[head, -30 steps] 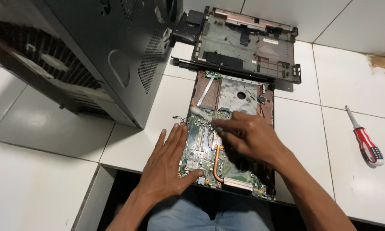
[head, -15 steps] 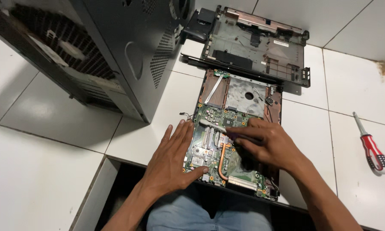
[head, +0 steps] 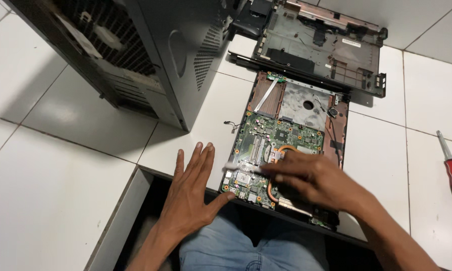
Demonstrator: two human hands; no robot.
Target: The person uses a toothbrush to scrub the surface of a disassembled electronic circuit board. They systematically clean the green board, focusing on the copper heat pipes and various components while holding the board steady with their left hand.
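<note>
While my left hand (head: 193, 193) lies flat and open on the white floor tile (head: 60, 195), holding nothing, my right hand (head: 311, 178) pinches a small white brush (head: 241, 166) against the green laptop motherboard (head: 266, 155) in front of my knees.

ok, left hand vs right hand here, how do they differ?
The left hand lies flat and open on the white tile, fingers spread, thumb at the edge of the green circuit board; it holds nothing. The right hand sits over the board with fingers curled, pinching a small pale tool whose tip reaches the board's left side. Both are bare and reach in from the bottom of the view.
</note>
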